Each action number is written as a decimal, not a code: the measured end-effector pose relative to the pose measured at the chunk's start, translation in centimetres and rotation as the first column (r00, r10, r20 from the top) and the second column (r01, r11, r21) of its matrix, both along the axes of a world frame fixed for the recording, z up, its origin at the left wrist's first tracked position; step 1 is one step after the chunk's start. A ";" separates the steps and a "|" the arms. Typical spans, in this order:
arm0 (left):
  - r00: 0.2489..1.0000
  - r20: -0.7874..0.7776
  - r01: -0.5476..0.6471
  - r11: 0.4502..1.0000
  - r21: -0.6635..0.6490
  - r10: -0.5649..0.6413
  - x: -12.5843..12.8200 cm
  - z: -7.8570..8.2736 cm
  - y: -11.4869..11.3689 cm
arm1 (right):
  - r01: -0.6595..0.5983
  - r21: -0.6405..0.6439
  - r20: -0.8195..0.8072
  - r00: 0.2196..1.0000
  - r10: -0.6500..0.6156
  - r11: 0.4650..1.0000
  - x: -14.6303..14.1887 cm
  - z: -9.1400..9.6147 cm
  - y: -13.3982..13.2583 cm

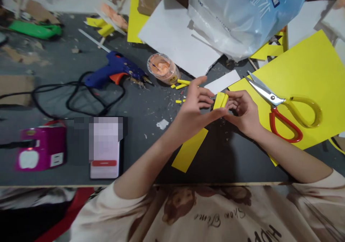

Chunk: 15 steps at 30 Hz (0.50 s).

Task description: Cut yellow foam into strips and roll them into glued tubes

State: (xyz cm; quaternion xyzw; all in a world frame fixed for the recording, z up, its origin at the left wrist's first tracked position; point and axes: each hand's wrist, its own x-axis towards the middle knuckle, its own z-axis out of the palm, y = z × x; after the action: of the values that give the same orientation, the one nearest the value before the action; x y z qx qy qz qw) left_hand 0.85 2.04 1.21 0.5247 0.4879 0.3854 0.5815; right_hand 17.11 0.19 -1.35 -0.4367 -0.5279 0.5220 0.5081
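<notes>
My right hand (pixel 246 115) is curled, pinching a small yellow piece (pixel 219 101) over the bench (pixel 145 138), near the scissors (pixel 274 99). My left hand (pixel 191 108) is half open; I can't tell if it grips too.

Cream tee (pixel 215 233) w/ short slvs (pixel 319 190) (dk lettering (pixel 234 214)).

"Show Time" in script on the cream shirt (pixel 210 224), unclear lettering on the plastic bag (pixel 237 19)
</notes>
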 end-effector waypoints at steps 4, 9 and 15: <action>0.987 0.155 0.062 0.992 -0.111 -0.044 2.5 -1.3 0.0 | -0.003 0.116 0.063 0.998 -0.004 0.993 0.1 -0.3 -0.2; 0.976 0.209 -0.028 0.991 -0.133 0.056 2.2 -1.0 0.1 | 0.023 0.121 0.209 0.977 -0.048 0.992 0.0 -0.2 -0.7; 0.978 0.194 -0.050 0.993 -0.107 0.070 1.7 -0.5 0.3 | 0.010 0.071 0.241 0.970 -0.026 0.997 -0.2 -0.1 -0.8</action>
State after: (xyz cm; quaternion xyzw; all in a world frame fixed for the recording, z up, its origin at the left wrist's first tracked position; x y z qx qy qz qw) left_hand 2.53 2.38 0.68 0.4388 0.4622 0.4279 0.6409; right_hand 16.94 -0.60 -1.47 -0.4839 -0.5996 0.4417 0.4596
